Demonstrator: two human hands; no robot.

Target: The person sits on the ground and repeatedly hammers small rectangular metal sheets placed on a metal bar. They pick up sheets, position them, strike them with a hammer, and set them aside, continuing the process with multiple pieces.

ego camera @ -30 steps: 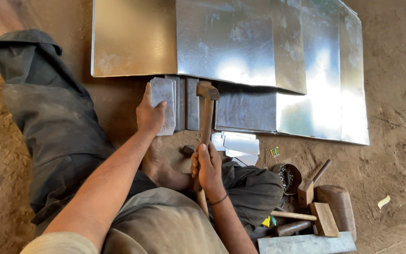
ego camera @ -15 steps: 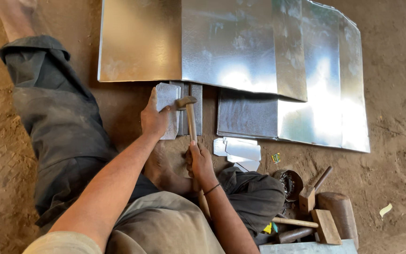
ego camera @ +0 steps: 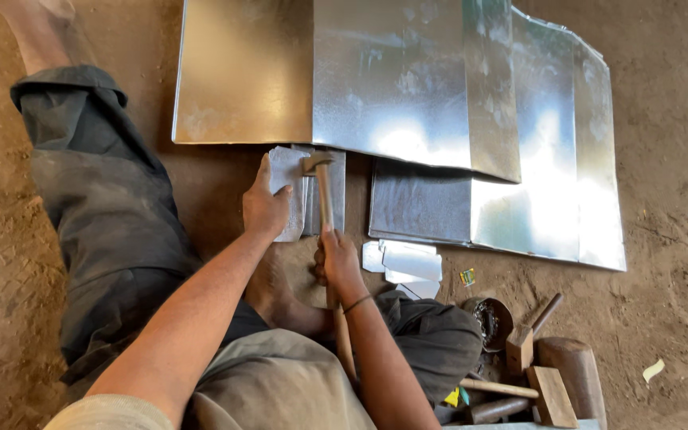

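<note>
My left hand presses down on a small piece of sheet metal lying on a narrow metal block on the ground. My right hand grips the wooden handle of a hammer. The hammer's head rests on or just above the small piece's upper right edge. My bare foot lies under my forearms, between my hands and my lap.
Large shiny metal sheets lie overlapped on the dirt floor ahead and to the right. Small metal offcuts sit right of my right hand. Wooden mallets and a round dark tin are at lower right. My left leg stretches away at left.
The hammer has swung from right of the small piece down and left onto its top edge. My left hand has stayed on the piece.
</note>
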